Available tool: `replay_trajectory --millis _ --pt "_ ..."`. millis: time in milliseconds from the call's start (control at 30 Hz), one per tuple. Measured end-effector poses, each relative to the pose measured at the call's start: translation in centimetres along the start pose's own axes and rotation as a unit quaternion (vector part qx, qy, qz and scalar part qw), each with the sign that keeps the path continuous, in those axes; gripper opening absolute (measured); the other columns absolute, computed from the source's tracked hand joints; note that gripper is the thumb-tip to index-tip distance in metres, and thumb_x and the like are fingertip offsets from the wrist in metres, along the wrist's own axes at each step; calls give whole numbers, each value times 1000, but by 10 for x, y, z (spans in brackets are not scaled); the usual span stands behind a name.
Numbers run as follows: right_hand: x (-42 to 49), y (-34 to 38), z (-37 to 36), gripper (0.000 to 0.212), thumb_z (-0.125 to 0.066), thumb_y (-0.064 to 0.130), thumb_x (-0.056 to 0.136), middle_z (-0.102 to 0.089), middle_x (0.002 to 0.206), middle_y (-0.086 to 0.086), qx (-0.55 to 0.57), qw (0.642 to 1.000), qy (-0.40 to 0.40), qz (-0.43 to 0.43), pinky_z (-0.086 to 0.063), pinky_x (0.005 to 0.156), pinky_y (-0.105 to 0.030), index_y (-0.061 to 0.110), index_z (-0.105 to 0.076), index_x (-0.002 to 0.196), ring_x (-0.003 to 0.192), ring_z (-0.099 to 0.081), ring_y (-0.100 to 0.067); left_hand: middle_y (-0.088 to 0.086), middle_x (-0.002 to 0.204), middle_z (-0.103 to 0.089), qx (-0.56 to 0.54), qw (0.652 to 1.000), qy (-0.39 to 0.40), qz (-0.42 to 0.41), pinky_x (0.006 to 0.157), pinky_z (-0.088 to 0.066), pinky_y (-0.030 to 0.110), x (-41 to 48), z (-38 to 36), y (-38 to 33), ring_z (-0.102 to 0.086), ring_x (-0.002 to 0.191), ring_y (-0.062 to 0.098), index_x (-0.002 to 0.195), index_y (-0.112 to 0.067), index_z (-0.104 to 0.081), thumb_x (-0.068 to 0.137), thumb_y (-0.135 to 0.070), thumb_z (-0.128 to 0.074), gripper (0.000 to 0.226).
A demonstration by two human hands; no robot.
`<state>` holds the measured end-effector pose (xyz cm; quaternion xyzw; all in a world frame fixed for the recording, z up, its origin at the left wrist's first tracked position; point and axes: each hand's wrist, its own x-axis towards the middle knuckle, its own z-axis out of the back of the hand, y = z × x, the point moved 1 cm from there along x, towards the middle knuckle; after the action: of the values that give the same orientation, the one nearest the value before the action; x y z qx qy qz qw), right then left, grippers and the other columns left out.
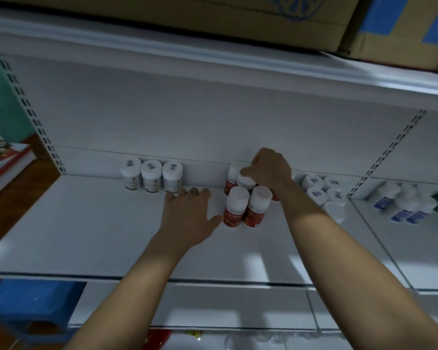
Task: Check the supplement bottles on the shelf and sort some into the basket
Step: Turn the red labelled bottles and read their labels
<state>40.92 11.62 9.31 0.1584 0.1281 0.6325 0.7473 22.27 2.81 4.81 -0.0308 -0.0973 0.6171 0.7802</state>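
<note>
Your right grip [268, 168] clamps the top of a white-capped supplement bottle [247, 182] on the shelf [86, 223]. Two capped red-labelled bottles [235, 207] stand just in front of that grip, their contents hidden. Your left grip [187, 210] lies flat just left of them, fingers apart, holding nothing.

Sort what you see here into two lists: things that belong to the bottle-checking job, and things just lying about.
Belongs to the job:
- red-label bottles, one gripped by the right hand
- left hand, fingers straight, over the shelf
- pale-label bottles
- blue-label bottles

Just lying about:
- cardboard boxes
- books
</note>
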Motion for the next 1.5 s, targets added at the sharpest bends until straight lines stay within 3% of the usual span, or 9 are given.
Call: replay_trajectory --millis 267,433,533,667,767,1000,1233,1367,1500 --pt "-39 -30 66 29 -73 29 76 -65 86 1 229 962 -151 19 -49 67 -29 18 -59 99 75 -62 -15 2 122 -60 -8 999 -36 -21 95 -35 38 5 4 -31 -55 116 25 128 -23 -50 88 -62 -47 57" --pt "-77 -52 84 17 -75 26 77 -69 82 -2 360 920 -154 20 -60 71 -45 27 -61 88 77 -69 -21 5 109 -64 -66 993 -87 -55 85 -43 39 1 14 -61 -58 103 30 121 -19 -56 83 -58 -57 54" --pt "-101 -60 87 9 -72 20 82 -69 81 -3 427 895 -128 -2 -58 62 -33 21 -65 88 71 -68 -17 1 117 -61 -152 983 -70 -79 84 -40 36 -9 19 -81 -56 106 25 125 -26 -52 82 -57 -61 54" --pt "-134 -71 78 5 -64 8 87 -65 69 2 529 841 -110 -22 -48 48 -20 11 -66 84 58 -61 -10 -17 134 -48 -369 921 51 -113 102 -43 27 -32 19 -105 -51 116 1 142 -43 -32 82 -54 -65 70" --pt "-149 -82 62 10 -63 8 86 -64 66 7 556 825 -96 -38 -44 47 -17 14 -68 80 55 -58 -5 -27 127 -51 -457 876 76 -133 85 -39 1 -51 14 -117 -51 107 -15 143 -48 -26 84 -38 -71 75" --pt "-172 -100 25 12 -63 25 90 -71 80 1 578 811 -27 -91 -50 65 -28 16 -71 92 75 -66 -14 -34 121 -49 -536 828 109 -121 86 -51 16 -76 -10 -127 -57 108 -8 133 -61 -23 68 -40 -85 93" --pt "-181 -102 15 21 -56 22 94 -65 89 -6 645 756 -14 -110 -49 69 -27 8 -67 104 81 -59 -17 -23 126 -45 -514 852 46 -86 89 -53 26 -86 -20 -127 -54 110 6 121 -72 -23 39 -66 -81 101" --pt "-183 -100 11 16 -57 23 90 -68 89 -4 672 734 -7 -102 -48 74 -30 15 -69 96 83 -61 -17 -23 129 -39 -488 868 30 -86 92 -48 23 -89 -20 -125 -46 111 -1 126 -64 -23 41 -63 -84 105" --pt "-186 -101 8 34 -58 25 83 -67 102 -13 715 692 13 -98 -51 85 -38 6 -65 110 96 -61 -25 -30 120 -33 -462 881 27 -94 92 -48 25 -92 -21 -123 -44 104 -4 130 -60 -22 43 -58 -88 109"
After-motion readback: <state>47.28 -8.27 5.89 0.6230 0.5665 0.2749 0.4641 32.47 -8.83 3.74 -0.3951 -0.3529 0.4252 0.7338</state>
